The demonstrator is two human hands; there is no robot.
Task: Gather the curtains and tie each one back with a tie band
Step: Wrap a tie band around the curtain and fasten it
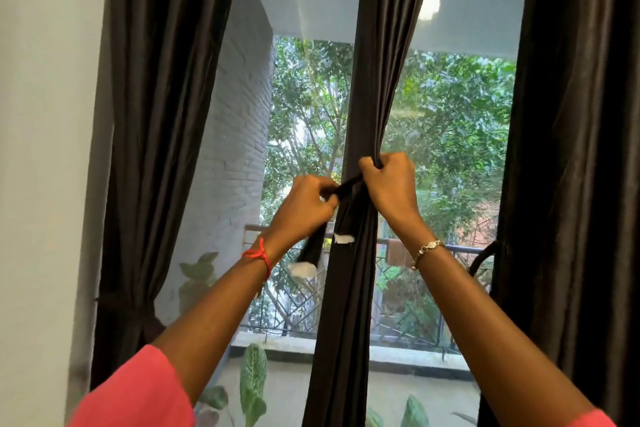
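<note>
Setting: a room in a home; whether a bedroom or a living room cannot be told. Evidence: long dark curtains [156, 114] hang across a tall glazed window [311, 3] set beside a plain white wall [45, 149]. Beyond the glass lies a small balcony with a metal railing [457, 249], a cloth [396, 253] draped over it, and broad-leaved plants [252, 381] low down. A white-painted brick wall [239, 149] bounds the balcony at left. Trees [450, 107] fill the view behind the railing.
</note>
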